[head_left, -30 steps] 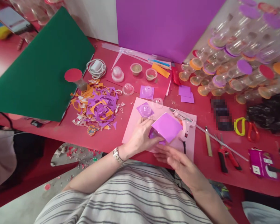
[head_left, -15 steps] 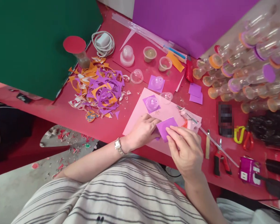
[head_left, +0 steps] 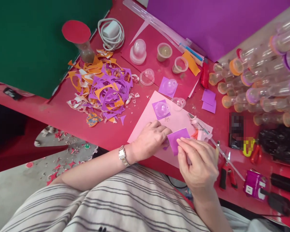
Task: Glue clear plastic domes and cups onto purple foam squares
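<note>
My right hand [head_left: 199, 161] pinches a purple square of paper [head_left: 177, 138] between thumb and fingers, tilted above a pink sheet [head_left: 141, 129]. Just left of it, my left hand [head_left: 152, 140] is closed, its fingers curled by the square's left edge. Their tips are hidden, so what they hold cannot be made out. A bit of purple shows below those fingers. Beyond the hands, a clear plastic dome [head_left: 162, 109] sits on another purple square on the sheet. A second dome [head_left: 170, 86] rests on a purple square farther back, with a loose clear dome [head_left: 178, 103] beside it.
Paper scraps [head_left: 108, 88] are heaped at left. Behind stand two small cups, one of them a cup [head_left: 164, 52] with grainy contents, and a coiled white cable [head_left: 111, 33]. Several clear bottle-like pieces [head_left: 256, 80] are stacked at right, near pliers [head_left: 228, 174] and scissors [head_left: 256, 153].
The camera view has shifted slightly, moving the table items in the picture. Both hands keep nearly the same pose, the right one still pinching the purple square.
</note>
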Demonstrator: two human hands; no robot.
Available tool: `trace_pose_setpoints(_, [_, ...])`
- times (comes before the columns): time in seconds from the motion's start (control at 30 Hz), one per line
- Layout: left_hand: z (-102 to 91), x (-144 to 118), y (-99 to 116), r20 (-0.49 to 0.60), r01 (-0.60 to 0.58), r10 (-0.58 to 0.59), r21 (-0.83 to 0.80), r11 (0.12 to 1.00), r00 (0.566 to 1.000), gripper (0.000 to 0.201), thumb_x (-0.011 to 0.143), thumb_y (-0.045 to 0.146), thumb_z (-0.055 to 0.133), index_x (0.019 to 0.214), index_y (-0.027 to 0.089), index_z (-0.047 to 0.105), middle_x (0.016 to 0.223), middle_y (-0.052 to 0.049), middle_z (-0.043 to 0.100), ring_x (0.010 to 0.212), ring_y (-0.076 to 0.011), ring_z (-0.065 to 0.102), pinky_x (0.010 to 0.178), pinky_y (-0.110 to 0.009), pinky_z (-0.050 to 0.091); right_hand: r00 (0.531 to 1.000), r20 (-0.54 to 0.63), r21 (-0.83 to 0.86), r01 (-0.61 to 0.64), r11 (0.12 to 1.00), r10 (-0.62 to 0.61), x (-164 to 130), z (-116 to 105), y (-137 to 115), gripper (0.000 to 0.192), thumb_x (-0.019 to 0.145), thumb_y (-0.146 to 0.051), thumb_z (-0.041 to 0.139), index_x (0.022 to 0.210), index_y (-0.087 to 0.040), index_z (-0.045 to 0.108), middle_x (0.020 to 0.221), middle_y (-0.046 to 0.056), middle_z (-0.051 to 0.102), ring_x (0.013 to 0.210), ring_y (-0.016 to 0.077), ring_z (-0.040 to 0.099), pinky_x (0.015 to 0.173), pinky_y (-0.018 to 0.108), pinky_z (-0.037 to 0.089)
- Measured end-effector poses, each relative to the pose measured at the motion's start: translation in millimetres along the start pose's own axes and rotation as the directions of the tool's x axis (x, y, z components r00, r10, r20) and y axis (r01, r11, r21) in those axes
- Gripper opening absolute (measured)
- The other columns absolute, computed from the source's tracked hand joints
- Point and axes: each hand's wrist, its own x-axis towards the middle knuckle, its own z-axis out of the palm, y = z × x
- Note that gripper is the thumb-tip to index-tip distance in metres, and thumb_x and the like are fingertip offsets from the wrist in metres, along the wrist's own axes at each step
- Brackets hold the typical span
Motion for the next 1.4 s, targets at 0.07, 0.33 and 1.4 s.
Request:
trace_pose_setpoints(0.07, [-0.5,0,0,-0.001,-0.001,0.001,0.004,1.0,1.0,0.012,0.091,0.024,0.064,0.1,0.016,0.061,0.093,-0.005,0.07,0.092,-0.0216,0.054,0.079,-0.033,0.042,1.0,-0.01,0.006,-0.008,1.0,0.008,0,1,0,0.032,0.085,-0.005,0.065,0.111,-0.024,0.066,0.092,0.006,0.075,0.088,0.0221,0.07,0.088,0.04,0.053])
trace_pose_setpoints(0.33, [-4.8,-2,-2,-0.018,-0.036,0.036,0.013,0.999,0.999,0.015,0.089,0.02,0.064,0.104,0.016,0.061,0.099,-0.006,0.072,0.094,-0.0229,0.059,0.083,-0.036,0.046,0.997,-0.072,0.038,-0.02,0.999,0.023,0,11,-3,0.025,0.085,-0.005,0.063,0.106,-0.018,0.066,0.092,0.008,0.075,0.088,0.0211,0.069,0.093,0.042,0.052])
trace_pose_setpoints(1.4, [4.6,-10,-31,-0.41,-0.136,0.098,-0.066,0.989,0.907,0.055,0.07,0.033,0.077,0.121,0.021,0.058,0.107,-0.011,0.064,0.103,-0.0323,0.061,0.086,-0.047,0.055,0.704,-0.25,-0.166,-0.707,0.687,0.665,-113,-8,257,0.023,0.079,-0.015,0.049,0.086,-0.021,0.071,0.111,0.013,0.061,0.106,0.0297,0.057,0.095,0.048,0.046])
